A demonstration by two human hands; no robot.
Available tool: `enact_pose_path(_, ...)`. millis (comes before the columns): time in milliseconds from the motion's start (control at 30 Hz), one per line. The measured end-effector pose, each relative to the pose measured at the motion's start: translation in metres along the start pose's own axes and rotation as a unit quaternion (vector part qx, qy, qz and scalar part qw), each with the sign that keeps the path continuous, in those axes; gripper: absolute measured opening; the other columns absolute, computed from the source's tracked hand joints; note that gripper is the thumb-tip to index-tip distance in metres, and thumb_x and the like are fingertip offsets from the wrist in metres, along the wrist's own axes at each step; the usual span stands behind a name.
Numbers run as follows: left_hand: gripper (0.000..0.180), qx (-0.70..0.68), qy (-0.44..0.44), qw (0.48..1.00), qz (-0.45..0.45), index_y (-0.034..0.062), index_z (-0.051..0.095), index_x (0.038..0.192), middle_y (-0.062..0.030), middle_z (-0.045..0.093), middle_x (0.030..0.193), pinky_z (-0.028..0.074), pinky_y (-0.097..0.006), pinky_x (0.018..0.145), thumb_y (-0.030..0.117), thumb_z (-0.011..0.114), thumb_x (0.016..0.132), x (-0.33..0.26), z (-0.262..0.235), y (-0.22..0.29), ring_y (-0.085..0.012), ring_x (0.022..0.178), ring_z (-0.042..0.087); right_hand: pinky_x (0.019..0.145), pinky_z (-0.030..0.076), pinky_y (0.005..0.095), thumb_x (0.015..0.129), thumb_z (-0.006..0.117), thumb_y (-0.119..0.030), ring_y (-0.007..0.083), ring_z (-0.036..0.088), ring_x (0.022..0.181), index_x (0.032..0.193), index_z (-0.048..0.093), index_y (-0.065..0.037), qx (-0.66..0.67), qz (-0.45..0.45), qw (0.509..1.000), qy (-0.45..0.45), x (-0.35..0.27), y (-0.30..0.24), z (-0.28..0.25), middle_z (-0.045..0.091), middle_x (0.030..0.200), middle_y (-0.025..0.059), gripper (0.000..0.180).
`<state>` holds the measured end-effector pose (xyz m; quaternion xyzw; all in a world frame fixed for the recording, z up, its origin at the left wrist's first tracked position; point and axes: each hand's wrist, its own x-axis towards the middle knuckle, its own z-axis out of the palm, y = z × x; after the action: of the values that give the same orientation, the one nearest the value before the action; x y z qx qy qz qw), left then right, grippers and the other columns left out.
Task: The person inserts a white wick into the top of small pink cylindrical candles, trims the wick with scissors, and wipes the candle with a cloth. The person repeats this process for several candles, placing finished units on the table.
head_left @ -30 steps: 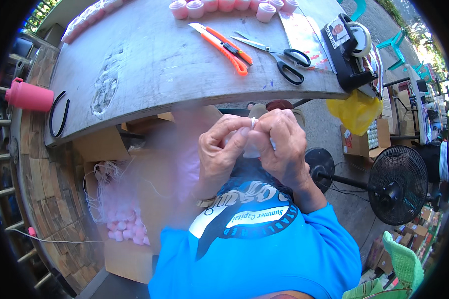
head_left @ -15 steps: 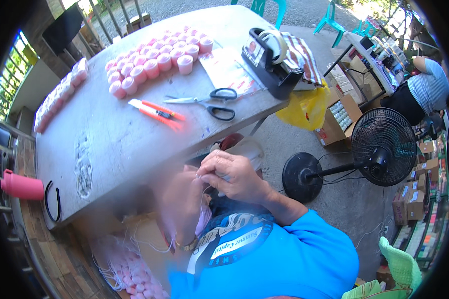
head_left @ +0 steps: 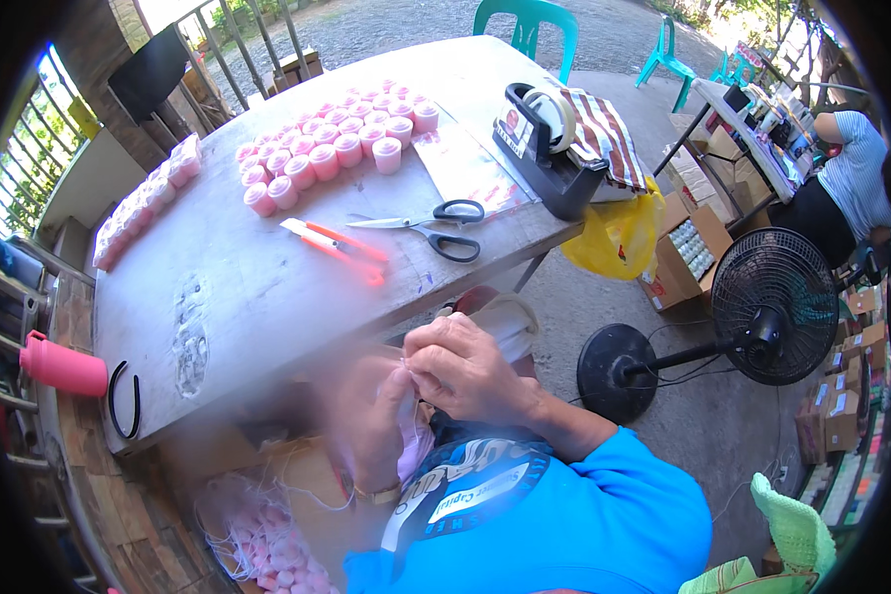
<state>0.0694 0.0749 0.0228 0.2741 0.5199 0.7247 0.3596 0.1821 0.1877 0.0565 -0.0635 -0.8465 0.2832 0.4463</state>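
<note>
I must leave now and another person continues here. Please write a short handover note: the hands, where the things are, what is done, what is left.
Left hand: blurred, at a small pink piece with thread, below the table edge; grip unclear.
Right hand: fingers pinched at the same piece.
On the wooden table: rows of pink cups, scissors, orange cutter, tape dispenser.
Done: many cups lined up.
Left: pink pieces in the net bag by the knees.

Weathered matt wooden table [head_left: 267, 287]; glossy plastic tape dispenser [head_left: 549, 163]; metal-bladed scissors [head_left: 431, 226].
</note>
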Motion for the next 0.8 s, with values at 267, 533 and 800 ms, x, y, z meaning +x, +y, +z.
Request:
enact_pose_path(267, 0.011, 0.126, 0.018, 0.99, 0.054, 0.0007, 0.063, 0.093, -0.004, 0.066, 0.084, 0.049, -0.03, 0.089, 0.006, 0.069, 0.085, -0.001, 0.007, 0.011, -0.0105, 0.077, 0.061, 0.074, 0.047, 0.0371, 0.072, 0.066, 0.001, 0.0262, 0.061, 0.079, 0.079, 0.055, -0.004, 0.035, 0.042, 0.999, 0.007, -0.005, 0.007, 0.007, 0.064, 0.086, 0.0092, 0.014)
enact_pose_path(533, 0.01, 0.408, 0.046, 0.878, 0.247, 0.0012, 0.068, 0.089, -0.0066, 0.068, 0.082, 0.032, -0.051, 0.11, -0.001, 0.068, 0.079, 0.005, 0.017, 0.014, -0.0167, 0.078, 0.065, 0.074, 0.048, 0.0376, 0.076, 0.063, 0.003, 0.0301, 0.06, 0.083, 0.088, 0.057, -0.003, 0.016, 0.1, 0.993, -0.062, -0.006, 0.012, 0.006, 0.064, 0.091, 0.0113, 0.015)
enact_pose_path(800, 0.012, 0.086, 0.021, 0.995, -0.047, -0.0027, 0.066, 0.09, -0.0068, 0.068, 0.083, 0.051, -0.024, 0.075, 0.008, 0.068, 0.085, 0.004, 0.002, 0.016, -0.0115, 0.075, 0.063, 0.074, 0.047, 0.0387, 0.077, 0.067, -0.001, 0.0282, 0.061, 0.082, 0.094, 0.058, -0.004, -0.011, 0.059, 0.998, 0.009, -0.005, 0.012, 0.014, 0.062, 0.089, 0.01, 0.019)
